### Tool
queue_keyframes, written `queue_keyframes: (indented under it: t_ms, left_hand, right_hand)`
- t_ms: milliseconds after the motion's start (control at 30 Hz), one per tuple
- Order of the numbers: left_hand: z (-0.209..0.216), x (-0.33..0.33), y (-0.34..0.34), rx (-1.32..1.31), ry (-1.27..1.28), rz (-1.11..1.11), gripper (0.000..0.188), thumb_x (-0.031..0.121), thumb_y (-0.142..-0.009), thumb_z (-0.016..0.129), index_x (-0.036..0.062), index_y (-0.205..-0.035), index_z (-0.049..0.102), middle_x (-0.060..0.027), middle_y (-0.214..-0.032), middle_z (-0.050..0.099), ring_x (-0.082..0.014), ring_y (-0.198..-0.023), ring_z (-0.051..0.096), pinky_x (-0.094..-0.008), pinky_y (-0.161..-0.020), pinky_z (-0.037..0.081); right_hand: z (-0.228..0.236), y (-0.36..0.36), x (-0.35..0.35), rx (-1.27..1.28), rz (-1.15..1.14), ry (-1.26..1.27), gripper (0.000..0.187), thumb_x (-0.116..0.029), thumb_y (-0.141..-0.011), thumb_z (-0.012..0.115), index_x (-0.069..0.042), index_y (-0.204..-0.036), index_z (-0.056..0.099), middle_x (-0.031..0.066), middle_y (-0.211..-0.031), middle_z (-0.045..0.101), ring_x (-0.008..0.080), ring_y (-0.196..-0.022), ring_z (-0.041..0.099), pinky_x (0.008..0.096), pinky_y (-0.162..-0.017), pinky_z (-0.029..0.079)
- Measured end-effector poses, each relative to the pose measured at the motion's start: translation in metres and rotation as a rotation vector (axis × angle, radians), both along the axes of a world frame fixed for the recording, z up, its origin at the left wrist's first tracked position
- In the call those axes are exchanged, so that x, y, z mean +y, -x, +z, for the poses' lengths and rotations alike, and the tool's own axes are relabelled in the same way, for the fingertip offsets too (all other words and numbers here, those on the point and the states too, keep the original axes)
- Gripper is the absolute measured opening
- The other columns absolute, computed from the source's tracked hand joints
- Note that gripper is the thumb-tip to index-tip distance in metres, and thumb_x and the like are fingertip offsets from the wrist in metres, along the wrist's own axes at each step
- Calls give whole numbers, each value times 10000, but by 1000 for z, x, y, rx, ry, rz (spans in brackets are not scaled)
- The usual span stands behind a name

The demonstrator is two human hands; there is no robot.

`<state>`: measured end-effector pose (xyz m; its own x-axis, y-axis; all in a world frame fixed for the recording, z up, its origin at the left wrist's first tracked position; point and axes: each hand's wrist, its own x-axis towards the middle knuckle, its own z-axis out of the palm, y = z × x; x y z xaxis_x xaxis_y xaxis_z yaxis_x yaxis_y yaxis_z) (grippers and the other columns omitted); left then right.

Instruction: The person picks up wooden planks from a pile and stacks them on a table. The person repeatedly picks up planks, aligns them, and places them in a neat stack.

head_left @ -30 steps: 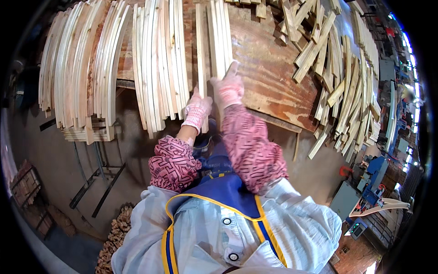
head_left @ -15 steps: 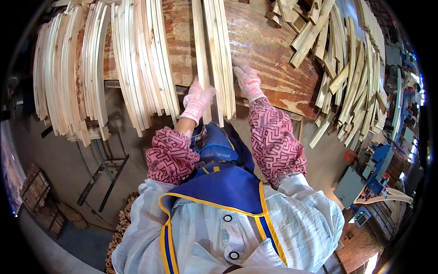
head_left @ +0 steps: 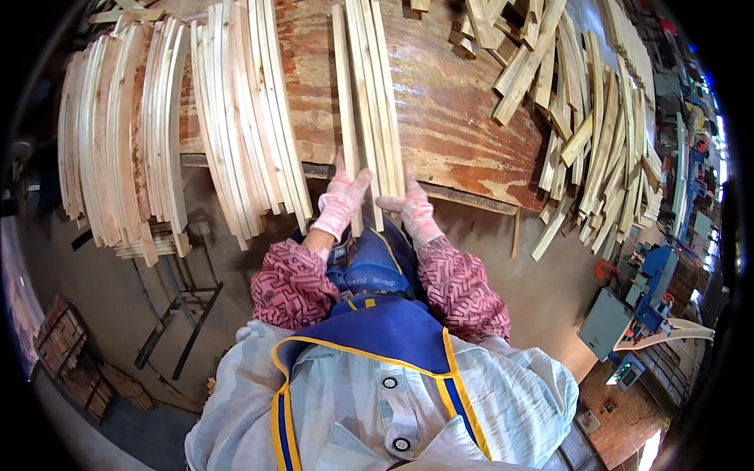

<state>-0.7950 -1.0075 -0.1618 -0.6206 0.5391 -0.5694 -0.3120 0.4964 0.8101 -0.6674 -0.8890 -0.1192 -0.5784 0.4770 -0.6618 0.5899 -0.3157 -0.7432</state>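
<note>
Several pale wooden strips lie side by side in a small group (head_left: 378,102) across the table, their near ends sticking out past its front edge. A single wooden strip (head_left: 345,94) runs just left of that group. My left hand (head_left: 342,202), in a pinkish-white knit glove, is closed around this single strip near its near end. On the other side, my gloved right hand (head_left: 410,210) grips the near ends of the group, fingers along its right side and thumb across it. Patterned pink sleeve covers reach up both forearms.
Rows of stacked strips (head_left: 243,118) lie left of my hands, with more stacks (head_left: 114,133) farther left. A jumbled pile of strips (head_left: 605,149) covers the table's right end. The worn brown tabletop (head_left: 463,110) has a front edge close to my hands. Blue-grey machinery (head_left: 628,302) stands at right.
My right hand has come from beside the strips to their near ends and closed on them. The single strip and the group have shifted slightly toward me.
</note>
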Motion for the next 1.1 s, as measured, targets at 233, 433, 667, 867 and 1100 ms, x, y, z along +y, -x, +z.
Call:
queue_keyframes:
  t_ms: [233,433,667,867,1100]
  left_hand:
    - [91,31,1,149,43,-38,1049,594,-797,679,197,-1552,67,-197,-1103,667,-319,-848,687,-422,-754,539]
    - [68,82,-11,-120,-194,91,1228,245,-648,862,27,-1536,42,-227,-1408,465,-282,-1270,492,-318,-1060,396]
    - [107,17,-8,-63,-517,219,727,107,-723,796,80,-1363,451,-66,-1179,626,-171,-1064,614,-323,-910,520]
    - [143,-97,84,-122,-594,303,591,81,-778,780,71,-1296,497,-45,-1045,633,-153,-906,640,-298,-816,567]
    - [98,-202,168,197,-222,365,733,54,-747,788,64,-1391,438,-61,-1076,636,-150,-909,626,-292,-795,548]
  right_hand:
    - [85,-31,32,64,91,22,803,-337,-797,753,-55,-1455,390,25,-1082,619,125,-881,572,257,-738,494]
    - [46,-73,35,180,71,90,642,-341,-889,656,-75,-1430,433,37,-1063,635,80,-904,584,233,-720,482]
    - [-5,-16,-19,-217,383,-275,946,-162,-850,695,-120,-1526,33,172,-1335,510,267,-1185,548,349,-963,488]
    - [-8,18,-45,-240,170,-436,1108,-200,-699,738,-152,-1552,33,251,-1169,630,353,-1044,646,396,-897,523]
    - [42,28,-78,271,190,-227,1122,-132,-642,750,-136,-1547,88,206,-1271,561,306,-1053,624,399,-932,531]
